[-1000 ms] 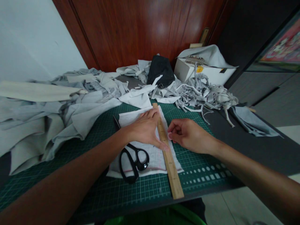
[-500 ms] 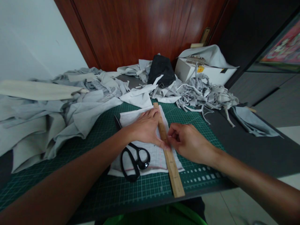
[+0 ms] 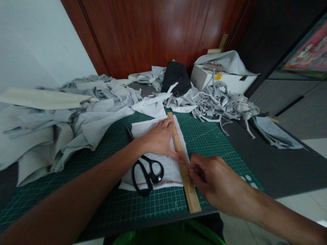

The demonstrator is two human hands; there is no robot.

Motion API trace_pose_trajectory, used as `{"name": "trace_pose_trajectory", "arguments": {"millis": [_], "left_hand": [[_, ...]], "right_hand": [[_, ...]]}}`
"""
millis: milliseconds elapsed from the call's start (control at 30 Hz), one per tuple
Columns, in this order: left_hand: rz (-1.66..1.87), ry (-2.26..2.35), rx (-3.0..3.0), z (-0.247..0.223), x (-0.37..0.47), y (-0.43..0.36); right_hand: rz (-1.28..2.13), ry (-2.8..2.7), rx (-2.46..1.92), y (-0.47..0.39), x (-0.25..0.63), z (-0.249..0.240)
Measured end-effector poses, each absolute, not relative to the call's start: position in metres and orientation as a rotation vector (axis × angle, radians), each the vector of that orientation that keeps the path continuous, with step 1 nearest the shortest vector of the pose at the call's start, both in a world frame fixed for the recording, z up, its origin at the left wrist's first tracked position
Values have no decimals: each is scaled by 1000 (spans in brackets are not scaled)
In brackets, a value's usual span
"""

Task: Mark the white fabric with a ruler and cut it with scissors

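Right hand (image 3: 217,178): grip pinched shut at the ruler's right edge, near its close end; whatever it pinches is too small to identify. Left hand (image 3: 159,139): flat, fingers spread, pressing the wooden ruler (image 3: 182,161) onto white cloth (image 3: 153,153). Ruler's long axis runs away from the person, tilted slightly left. Scissors (image 3: 145,173) lie on the cloth beside the left wrist; green cutting mat (image 3: 209,136) beneath.

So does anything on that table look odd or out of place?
Mostly the clutter: grey fabric scraps are heaped loosely over the far side of the cutting mat. The black scissors lie on the white cloth being measured, and the wooden ruler nearly reaches the table's near edge.
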State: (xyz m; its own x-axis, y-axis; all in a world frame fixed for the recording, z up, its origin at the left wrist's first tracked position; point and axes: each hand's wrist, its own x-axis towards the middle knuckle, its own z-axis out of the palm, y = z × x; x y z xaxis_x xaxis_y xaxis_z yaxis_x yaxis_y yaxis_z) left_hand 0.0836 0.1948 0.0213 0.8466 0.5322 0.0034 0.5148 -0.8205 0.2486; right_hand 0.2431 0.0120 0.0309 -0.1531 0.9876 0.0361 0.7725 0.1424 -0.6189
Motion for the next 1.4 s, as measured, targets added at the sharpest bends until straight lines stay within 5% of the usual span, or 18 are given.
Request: {"name": "trace_pose_trajectory", "arguments": {"millis": [533,1400], "left_hand": [[60,808,2791,24,84,194],[63,840,2801,23,86,192]], "right_hand": [[879,-1940,-1740,-10,262,38],[570,-1865,-1646,47,259,28]]}}
